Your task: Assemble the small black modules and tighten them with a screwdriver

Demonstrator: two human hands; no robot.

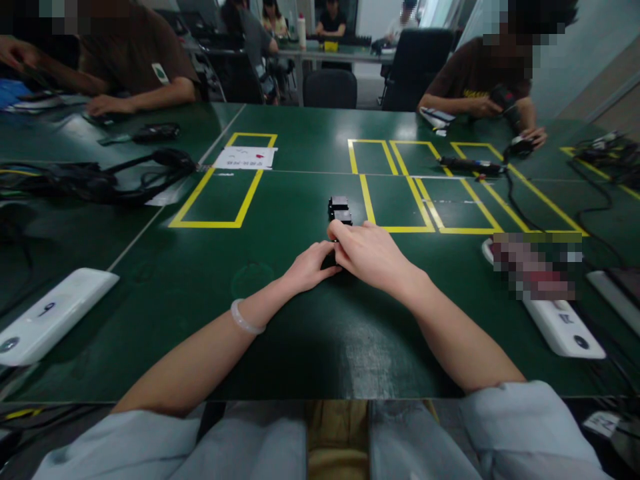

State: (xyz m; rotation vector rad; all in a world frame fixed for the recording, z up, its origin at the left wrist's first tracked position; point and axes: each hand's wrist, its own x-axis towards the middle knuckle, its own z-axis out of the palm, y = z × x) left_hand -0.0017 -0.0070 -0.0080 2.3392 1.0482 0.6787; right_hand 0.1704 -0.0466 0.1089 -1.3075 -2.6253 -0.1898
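Blk obj [341,203], near end in L hand [311,268] & R hand [373,255], fingers narrow, far end out

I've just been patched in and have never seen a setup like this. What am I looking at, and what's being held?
No machine here: these are a person's bare left hand and right hand. The single picture comes from a camera worn on the head, looking forward and down. The fingers of both hands meet at the near end of a small black object; they hide the exact grip. On the green table lie yellow tape outlines, a white sheet, dark cables at both sides, and a long white device on the left and another on the right. Other people sit beyond.
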